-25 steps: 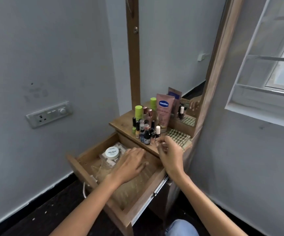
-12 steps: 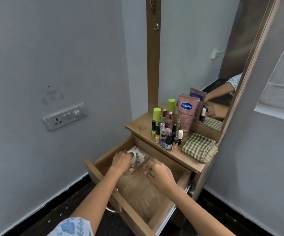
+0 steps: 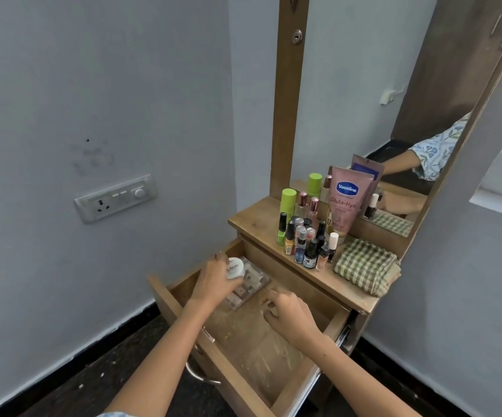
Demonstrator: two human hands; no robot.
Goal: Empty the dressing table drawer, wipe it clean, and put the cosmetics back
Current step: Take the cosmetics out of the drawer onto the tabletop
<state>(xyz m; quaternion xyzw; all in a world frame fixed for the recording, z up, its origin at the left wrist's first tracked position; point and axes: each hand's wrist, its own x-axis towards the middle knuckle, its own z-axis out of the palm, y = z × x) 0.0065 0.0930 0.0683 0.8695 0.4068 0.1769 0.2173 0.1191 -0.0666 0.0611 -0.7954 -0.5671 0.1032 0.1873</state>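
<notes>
Hands reach into the pulled-out drawer [image 3: 180,299] of a wooden dressing table [image 3: 252,219]. The left hand [image 3: 213,282] is at the drawer's far left corner with its fingers wrapped round a small white jar [image 3: 234,267], which sits just above a clear plastic case [image 3: 249,285] of small cosmetics lying on the drawer floor. The right hand [image 3: 290,314] hovers over the middle of the drawer, just right of the case, fingers curled inward; nothing can be seen in them, and whether they pinch something small cannot be told. The drawer floor towards the front shows scuffed pale streaks. On the tabletop behind the drawer stands a cluster of nail polish bottles [image 3: 303,242], with a green-capped bottle [image 3: 288,201] and a pink lotion tube [image 3: 344,203] behind them, leaning against the mirror [image 3: 364,85]. A folded green checked cloth [image 3: 364,266] lies at the right end of the tabletop, just beside the bottles. A switch panel [image 3: 114,197] is on the wall to the left.
</notes>
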